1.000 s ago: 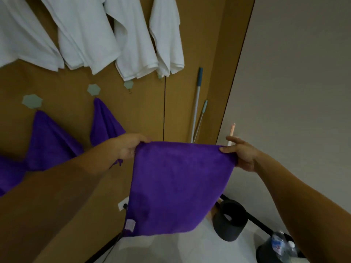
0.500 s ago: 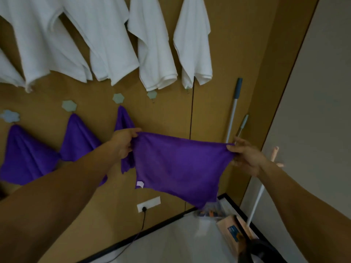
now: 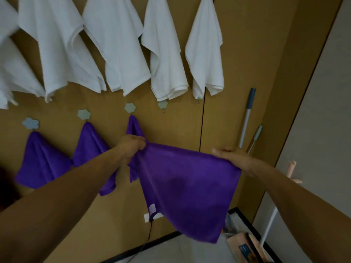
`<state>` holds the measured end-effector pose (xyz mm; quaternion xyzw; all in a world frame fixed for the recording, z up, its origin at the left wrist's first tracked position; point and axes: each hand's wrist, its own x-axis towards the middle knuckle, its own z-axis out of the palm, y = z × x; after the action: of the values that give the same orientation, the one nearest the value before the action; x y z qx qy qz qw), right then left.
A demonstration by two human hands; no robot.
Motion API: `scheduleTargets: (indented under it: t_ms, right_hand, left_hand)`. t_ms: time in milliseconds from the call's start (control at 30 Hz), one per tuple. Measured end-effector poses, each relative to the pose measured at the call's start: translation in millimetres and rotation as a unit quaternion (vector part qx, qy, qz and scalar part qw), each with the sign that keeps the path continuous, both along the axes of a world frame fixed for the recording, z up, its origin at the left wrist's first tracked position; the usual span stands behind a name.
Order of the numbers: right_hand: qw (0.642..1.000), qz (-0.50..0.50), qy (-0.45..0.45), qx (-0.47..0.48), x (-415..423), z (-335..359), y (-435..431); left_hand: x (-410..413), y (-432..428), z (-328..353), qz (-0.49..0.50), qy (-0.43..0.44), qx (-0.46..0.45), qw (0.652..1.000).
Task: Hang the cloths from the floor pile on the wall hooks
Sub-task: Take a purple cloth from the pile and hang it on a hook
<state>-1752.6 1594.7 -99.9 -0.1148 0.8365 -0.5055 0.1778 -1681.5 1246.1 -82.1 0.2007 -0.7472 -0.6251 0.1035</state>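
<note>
Wall (image 3: pixel 247 44): brown panelling filled most of the view, with one dark vertical seam right of centre.

White cloths (image 3: pixel 121 50): we counted a row hanging across the top of the wall, their lower edges loose and overlapping. The leftmost ones were blurred.

Purple cloth (image 3: pixel 190 186): it was held in the air in front of the wall, on no hook. Its top edge was stretched between both hands and the rest drooped to a point above the floor (image 3: pixel 171 251).

Hung cloths (image 3: pixel 41 160): three purple ones hung in a lower row to the left, each from its own hook. The third was partly hidden behind the left forearm.

Left hand (image 3: pixel 132 147): fingers were curled tight around the purple cloth's left corner, just below the third hung cloth.

Right hand (image 3: pixel 235 158): well apart from the left. It held the right corner with fingers laid along the top edge. We could not see the thumb.

Poles (image 3: pixel 247 114): two leaned in the corner, right of the seam.

Hooks (image 3: pixel 130 108): pale, flower-shaped. One bare hook (image 3: pixel 163 104) sat just under a white cloth, above the purple cloth.

Socket (image 3: pixel 147 218): white, low on the wall, with a dark cable (image 3: pixel 150 232) plugged in.

Label (image 3: pixel 152 208): a small pale tag on the purple cloth's lower left edge.
</note>
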Motion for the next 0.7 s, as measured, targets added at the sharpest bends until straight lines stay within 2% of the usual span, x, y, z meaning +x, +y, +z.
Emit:
scheduleTargets:
  t_ms: [67, 167, 267, 333, 400, 500, 567, 700]
  right_hand:
    - [0.993, 0.067, 0.013, 0.095, -1.5, 9.0, -2.5]
    - [0.977, 0.087, 0.07, 0.181, -8.8, 18.4, -15.2]
    - [0.973, 0.055, 0.164, 0.151, -18.1, 19.9, -31.5]
    - [0.961, 0.009, 0.219, 0.166, -25.8, 16.2, -42.8]
    - [0.964, -0.031, 0.211, 0.159, -30.9, 13.7, -54.9]
    - [0.96, -0.071, 0.229, 0.147, -39.6, 11.4, -69.9]
    - [0.96, -0.092, 0.231, 0.128, -46.9, 12.7, -79.3]
    - [0.974, -0.133, 0.18, -0.037, -68.1, 13.5, -92.9]
  left_hand:
    - [-2.3, -10.3, -0.6, -0.03, -0.03, -0.104, 0.994]
    - [-8.4, -23.9, -5.8, -0.034, -0.056, -0.271, 0.96]
    - [-20.4, -35.3, -14.7, -0.013, -0.03, -0.344, 0.938]
    - [-26.3, -40.5, -15.7, 0.002, -0.008, -0.394, 0.919]
    - [-31.7, -44.6, -16.6, 0.02, 0.02, -0.439, 0.898]
    - [-40.4, -43.8, -17.9, -0.015, 0.105, -0.426, 0.899]
    - [-46.5, -39.4, -18.5, -0.041, 0.125, -0.37, 0.92]
    - [-66.4, -31.3, -16.6, -0.01, 0.142, -0.244, 0.959]
